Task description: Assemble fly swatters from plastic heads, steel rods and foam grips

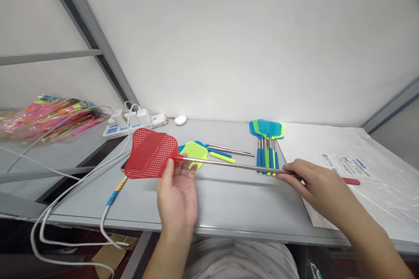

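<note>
A red fly swatter (pixel 152 154) is held level above the grey table (pixel 229 200), its mesh head toward the left and its metal shaft (pixel 229 164) fully drawn out to the right. The left hand (pixel 178 194), palm up, pinches the neck between thumb and fingers, the other fingers loosely curled. The right hand (pixel 312 183) is closed around the shaft near the red handle (pixel 352 181), whose end shows beyond it.

Just behind the shaft lie a lime swatter head (pixel 196 150), a lime handle (pixel 222 157), a blue handle (pixel 220 152) and bare metal rods (pixel 231 150). Farther right, a bunch of blue and green swatters (pixel 266 128) lies with heads toward the wall (pixel 235 43), handles toward the person. Beside it, a white package (pixel 376 196) bears a printed label (pixel 345 164).

On the left are a power strip (pixel 114 130) with plugged-in chargers, white cables (pixel 88 178), and a clear bag (pixel 49 117) of colourful things, possibly more swatters.
</note>
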Demonstrator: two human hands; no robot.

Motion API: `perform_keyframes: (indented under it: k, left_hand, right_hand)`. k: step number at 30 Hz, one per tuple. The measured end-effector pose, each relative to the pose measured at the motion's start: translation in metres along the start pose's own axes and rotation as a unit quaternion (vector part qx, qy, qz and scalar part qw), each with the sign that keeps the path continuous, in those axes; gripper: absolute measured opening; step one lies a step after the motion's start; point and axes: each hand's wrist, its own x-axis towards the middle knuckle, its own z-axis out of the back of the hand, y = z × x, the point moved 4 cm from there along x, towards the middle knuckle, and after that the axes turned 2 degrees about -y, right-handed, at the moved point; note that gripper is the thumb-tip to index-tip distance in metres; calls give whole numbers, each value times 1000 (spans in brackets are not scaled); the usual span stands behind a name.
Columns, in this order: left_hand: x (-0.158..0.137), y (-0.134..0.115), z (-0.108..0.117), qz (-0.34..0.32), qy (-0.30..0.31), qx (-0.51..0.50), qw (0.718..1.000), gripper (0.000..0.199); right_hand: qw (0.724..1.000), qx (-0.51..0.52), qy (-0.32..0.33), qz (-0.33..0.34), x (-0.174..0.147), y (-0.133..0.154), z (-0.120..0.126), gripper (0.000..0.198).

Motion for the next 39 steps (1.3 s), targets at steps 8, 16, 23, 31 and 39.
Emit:
perform_keyframes:
  k: [8,16,23,31,39]
  left_hand:
    - [18,-12,5,-43,-39,20,998,22]
    - [-29,29,-6,-1,7,75,997,25]
    - [-37,37,-9,49,23,72,996,32]
    - [18,-11,10,29,-29,43,998,27]
    - [-34,36,-4,47,18,87,995,33]
  right_hand:
    - [994,-24,-30,99,-4,2,-2,32]
    - [993,-25,-26,110,0,40,-20,41]
    - [995,-6,-15,96,8,60,-26,35]
    - [996,40,46,57,0,15,-18,26]
    - [988,85,93,86,-5,49,-36,35]
